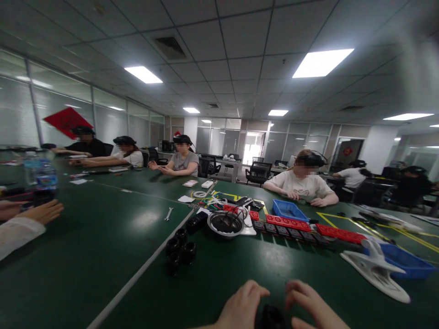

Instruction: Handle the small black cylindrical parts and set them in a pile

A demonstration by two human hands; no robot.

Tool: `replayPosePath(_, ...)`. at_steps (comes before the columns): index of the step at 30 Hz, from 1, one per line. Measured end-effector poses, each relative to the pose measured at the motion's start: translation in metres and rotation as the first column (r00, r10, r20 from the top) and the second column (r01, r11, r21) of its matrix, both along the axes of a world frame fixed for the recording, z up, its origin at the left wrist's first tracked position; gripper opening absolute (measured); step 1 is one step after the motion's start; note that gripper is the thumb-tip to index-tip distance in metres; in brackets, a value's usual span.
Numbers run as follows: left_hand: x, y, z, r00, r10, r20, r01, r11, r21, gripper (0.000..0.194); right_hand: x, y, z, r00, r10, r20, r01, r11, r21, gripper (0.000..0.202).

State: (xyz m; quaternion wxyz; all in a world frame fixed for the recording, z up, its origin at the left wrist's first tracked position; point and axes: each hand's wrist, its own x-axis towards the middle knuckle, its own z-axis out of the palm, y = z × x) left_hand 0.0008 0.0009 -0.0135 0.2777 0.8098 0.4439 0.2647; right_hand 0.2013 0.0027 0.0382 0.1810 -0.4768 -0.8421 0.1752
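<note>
Low in the head view, my left hand (243,305) and my right hand (311,304) are held on either side of a glossy black round piece (273,316). It appears hollow in the middle, and its lower part is cut off by the frame. The fingers of my left hand are stretched forward and slightly curved. On the other side, my right hand has its fingers bent but apart. Neither hand is closed on the piece; light contact cannot be made out. Several similar black round pieces (188,252) stand grouped on the green table (137,256), further left.
Beyond my hands lie a metal bowl (224,234), red strips (288,222), blue trays (290,209) and a white clamp-like stand (375,269). A small wrench (168,214) rests left of them. A co-worker's hands (44,212) are at the left edge; other people sit around the table.
</note>
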Motion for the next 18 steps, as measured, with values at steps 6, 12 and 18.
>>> replayPosePath(6,-0.012,-0.006,0.008,0.987,0.158,0.005,-0.157,0.984,0.082,0.073,0.034,0.028,-0.045,0.935,-0.32,-0.155,0.348,0.913,0.213,0.059)
replayPosePath(12,-0.015,-0.008,0.007,0.989,0.143,-0.049,-0.128,0.965,0.231,0.066,0.034,0.043,-0.078,0.931,-0.339,-0.138,0.365,0.88,0.304,0.067)
replayPosePath(18,-0.014,0.001,-0.003,0.907,0.265,-0.327,-0.23,0.963,0.141,0.048,0.017,0.041,-0.075,0.824,-0.422,0.378,0.37,0.906,0.206,0.072)
